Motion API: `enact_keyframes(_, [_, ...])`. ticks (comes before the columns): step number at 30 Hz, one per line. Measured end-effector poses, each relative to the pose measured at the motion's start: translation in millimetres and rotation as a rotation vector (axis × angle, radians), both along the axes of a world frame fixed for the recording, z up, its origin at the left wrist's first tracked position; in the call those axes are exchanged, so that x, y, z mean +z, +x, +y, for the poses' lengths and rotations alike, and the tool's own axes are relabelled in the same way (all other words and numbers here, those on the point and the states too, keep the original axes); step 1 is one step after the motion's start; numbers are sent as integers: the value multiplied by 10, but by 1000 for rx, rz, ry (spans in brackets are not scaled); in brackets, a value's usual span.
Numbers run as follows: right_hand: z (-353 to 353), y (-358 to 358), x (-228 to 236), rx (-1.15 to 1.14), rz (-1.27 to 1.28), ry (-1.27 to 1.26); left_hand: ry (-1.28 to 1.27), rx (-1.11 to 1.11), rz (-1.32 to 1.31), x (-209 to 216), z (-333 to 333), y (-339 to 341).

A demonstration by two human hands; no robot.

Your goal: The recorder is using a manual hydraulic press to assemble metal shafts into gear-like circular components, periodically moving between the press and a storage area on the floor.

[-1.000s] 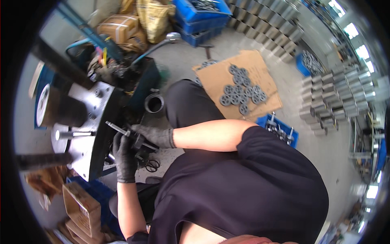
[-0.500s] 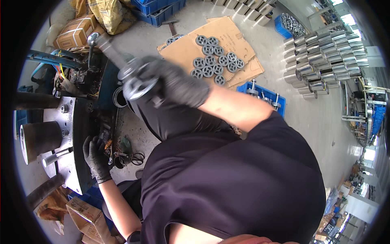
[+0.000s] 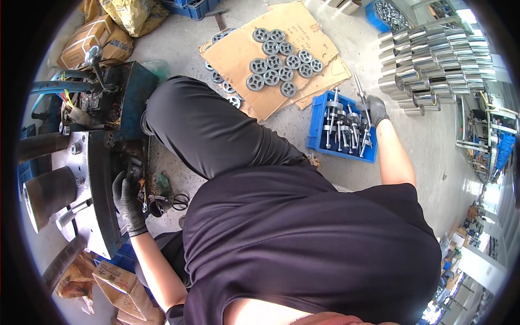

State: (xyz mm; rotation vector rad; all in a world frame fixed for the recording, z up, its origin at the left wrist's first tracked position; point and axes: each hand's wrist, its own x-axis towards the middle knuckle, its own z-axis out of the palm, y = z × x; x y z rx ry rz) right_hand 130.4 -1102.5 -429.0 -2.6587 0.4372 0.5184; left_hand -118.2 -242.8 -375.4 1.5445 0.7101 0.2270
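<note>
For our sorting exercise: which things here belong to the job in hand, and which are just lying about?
Likely part of the job:
metal shaft, in the right hand
blue bin of similar shafts
spoked wheels on cardboard
steel-plated machine beside the left hand

Apparently just lying about:
scissors
strapped cardboard box
yellow sack

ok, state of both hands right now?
Black-gloved left hand: open, nothing visible in it.
Black-gloved right hand: closed on a slim silver metal rod, near the blue rectangular plastic bin.

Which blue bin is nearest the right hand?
The blue bin of metal rods beside the cardboard; the right hand is at its edge, the others farther off.
</note>
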Motion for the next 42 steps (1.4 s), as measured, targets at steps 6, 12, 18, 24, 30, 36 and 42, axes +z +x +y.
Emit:
enact_keyframes(6, [-2288,-851,-415,-673,-102,34,-96,-85,-36,-432,-297,307])
enact_keyframes(12, [-1162,-1193,-1070,-946,146,239,85,-32,87,138,-203,21])
enact_keyframes(18, [-732,-1335,-1463,-943,67,330,120,-84,117,74,-153,21])
enact_keyframes(24, [-1642,-993,-1322,-724,144,8,130,-136,-16,-29,-395,235])
enact_keyframes(30, [-360,157,-1192,-224,-514,-98,314,-72,-16,375,-385,146])
enact_keyframes(36, [2378,1853,-329,203,-550,746,246,176,-202,859,-154,-177])
enact_keyframes(42, [5276,1250,1819,1152,-605,550,200,656,-628,1532,48,-1152])
